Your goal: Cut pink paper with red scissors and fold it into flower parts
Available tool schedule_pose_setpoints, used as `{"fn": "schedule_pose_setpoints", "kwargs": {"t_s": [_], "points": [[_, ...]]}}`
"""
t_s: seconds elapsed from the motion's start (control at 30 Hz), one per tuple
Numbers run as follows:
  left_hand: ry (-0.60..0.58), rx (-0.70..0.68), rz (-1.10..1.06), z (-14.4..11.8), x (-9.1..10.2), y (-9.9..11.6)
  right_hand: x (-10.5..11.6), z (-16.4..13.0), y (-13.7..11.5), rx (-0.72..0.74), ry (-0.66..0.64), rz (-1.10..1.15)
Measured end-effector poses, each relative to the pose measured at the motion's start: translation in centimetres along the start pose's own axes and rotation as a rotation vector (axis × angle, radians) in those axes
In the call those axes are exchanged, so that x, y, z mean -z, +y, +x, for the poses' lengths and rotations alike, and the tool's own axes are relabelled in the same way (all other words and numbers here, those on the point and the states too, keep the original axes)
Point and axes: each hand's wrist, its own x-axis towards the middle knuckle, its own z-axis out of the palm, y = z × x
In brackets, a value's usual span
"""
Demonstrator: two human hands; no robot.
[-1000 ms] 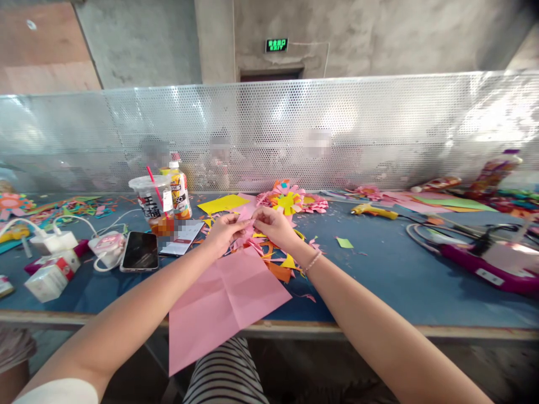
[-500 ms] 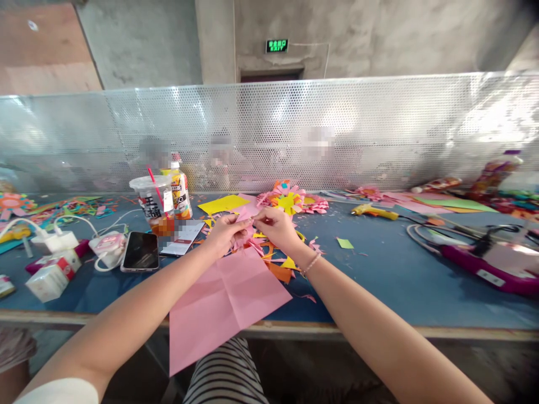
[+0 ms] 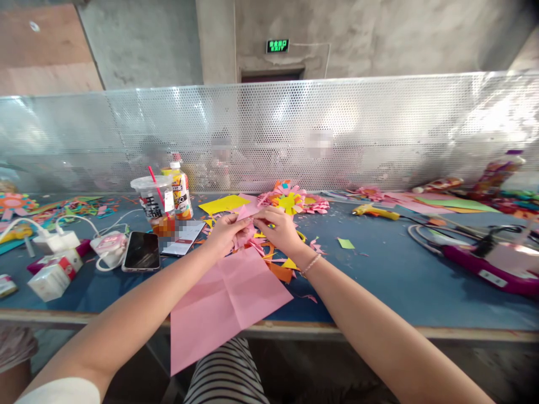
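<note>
Close together above the table, both hands pinch a small piece of pink paper (image 3: 243, 214). My left hand (image 3: 226, 233) is closed with thumb and fingers on its left side. My right hand (image 3: 278, 227), closed too, grips its right edge; the fingers partly cover the paper. Beneath the wrists lies a creased pink sheet (image 3: 227, 306), which overhangs the table's front edge. Orange, yellow and pink paper scraps (image 3: 280, 272) are piled under the hands. Just beyond is a pink paper flower with a yellow centre (image 3: 289, 203).
Left of the hands are a phone (image 3: 142, 251), a plastic cup with a straw (image 3: 151, 203), a bottle (image 3: 182, 193) and chargers (image 3: 59, 241). To the right lie a yellow glue gun (image 3: 374, 211) and a purple power strip (image 3: 490, 269) with cables. A perforated metal screen (image 3: 357, 129) stands behind.
The hands stay almost in place. The right hand's fingers have shifted slightly on the small pink paper; everything else lies as before.
</note>
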Motion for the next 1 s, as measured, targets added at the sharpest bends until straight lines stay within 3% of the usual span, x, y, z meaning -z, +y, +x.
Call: {"fn": "schedule_pose_setpoints", "kwargs": {"t_s": [0.57,1.0], "points": [[0.041,0.021,-0.138,0.8,0.9,-0.6,0.2,-0.2,0.2,0.215,-0.068,-0.146],[0.038,0.028,-0.195,0.9,1.0,-0.7,1.0,-0.4,0.1,0.330,-0.221,-0.472]]}}
